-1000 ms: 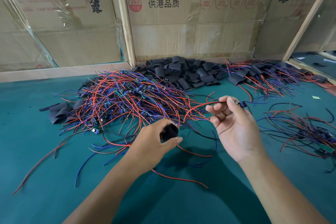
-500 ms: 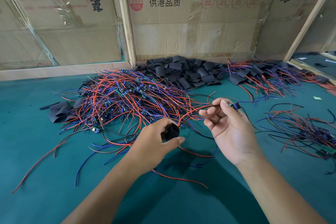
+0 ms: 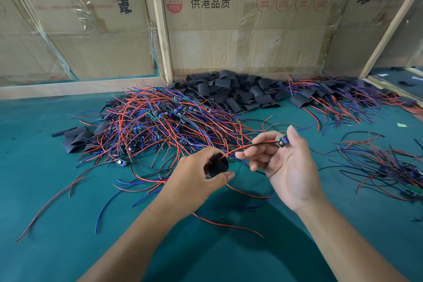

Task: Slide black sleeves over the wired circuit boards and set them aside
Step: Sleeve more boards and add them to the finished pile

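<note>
My left hand [image 3: 196, 174] holds a short black sleeve [image 3: 218, 165] between thumb and fingers, its open mouth facing right. Red and black wires [image 3: 249, 147] run from the sleeve's mouth up to a small blue circuit board [image 3: 282, 141]. My right hand [image 3: 286, 162] pinches that board at the thumb tip and guides the wires with its fingertips. The wire ends enter the sleeve; the board itself is outside it, a hand's width to the right.
A big tangle of wired boards [image 3: 160, 124] lies behind my hands on the green mat [image 3: 57, 213]. Loose black sleeves [image 3: 233, 91] are heaped at the cardboard wall [image 3: 240, 37]. Sleeved boards [image 3: 332, 96] lie back right, more wired boards [image 3: 389, 167] at right.
My right hand moved left toward the sleeve, then opened its grip, bringing the wire ends into the sleeve's mouth. My left hand with the sleeve stayed nearly still.
</note>
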Motion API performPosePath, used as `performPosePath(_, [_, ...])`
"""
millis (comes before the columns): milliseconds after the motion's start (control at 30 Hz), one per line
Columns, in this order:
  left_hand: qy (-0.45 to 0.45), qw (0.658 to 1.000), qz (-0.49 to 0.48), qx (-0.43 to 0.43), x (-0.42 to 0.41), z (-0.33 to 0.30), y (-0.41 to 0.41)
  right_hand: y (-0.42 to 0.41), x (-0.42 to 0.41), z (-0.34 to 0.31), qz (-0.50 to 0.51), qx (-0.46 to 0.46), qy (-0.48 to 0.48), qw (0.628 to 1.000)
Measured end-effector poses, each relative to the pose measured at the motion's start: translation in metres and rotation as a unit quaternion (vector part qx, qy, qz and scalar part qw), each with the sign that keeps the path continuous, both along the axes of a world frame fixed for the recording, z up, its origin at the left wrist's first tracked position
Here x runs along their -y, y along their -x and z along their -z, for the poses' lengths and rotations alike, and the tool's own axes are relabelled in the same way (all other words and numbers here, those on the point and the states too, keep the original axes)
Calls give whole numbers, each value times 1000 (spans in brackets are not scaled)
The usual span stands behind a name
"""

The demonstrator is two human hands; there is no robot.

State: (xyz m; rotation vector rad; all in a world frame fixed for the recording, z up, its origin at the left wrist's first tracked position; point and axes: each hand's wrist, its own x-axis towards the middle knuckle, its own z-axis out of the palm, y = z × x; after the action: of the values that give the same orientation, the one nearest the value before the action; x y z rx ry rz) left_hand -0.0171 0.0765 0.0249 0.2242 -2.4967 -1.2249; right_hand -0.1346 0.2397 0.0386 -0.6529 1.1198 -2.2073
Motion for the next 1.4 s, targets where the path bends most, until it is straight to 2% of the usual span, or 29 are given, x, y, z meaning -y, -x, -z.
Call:
performPosePath(100, [44, 999, -14, -1, 0, -2, -2, -2, 2, 1, 5, -28, -36, 999])
performPosePath(200, [65, 997, -29, 0, -1, -3, -4, -3, 6, 5, 58, -65, -89, 992])
performPosePath(333, [102, 994, -34, -6, -3, -5, -4, -3, 6, 9, 82, -97, -101, 987])
performPosePath(467, [104, 994, -37, 1, -5, -8, -4, -3, 7, 10, 53, -126, -101, 985])
performPosePath(600, [100, 994, -47, 13, -6, -8, -4, -3, 9, 10, 89, -157, -151, 972])
performPosePath(700, [127, 990, -53, 29, -6, -7, -4, -2, 7, 12, 130, -154, -168, 965])
performPosePath(800, [157, 986, -47, 29, -4, -5, -4, 0, 7, 10, 147, -108, -155, 971])
performPosePath(1300, [101, 993, -46, -40, -8, -11, -6, -3, 2, 9, 39, -97, -137, 985])
performPosePath(1400, [114, 991, -43, -54, -10, -12, -6, -3, 3, 8, 29, -100, -140, 985])
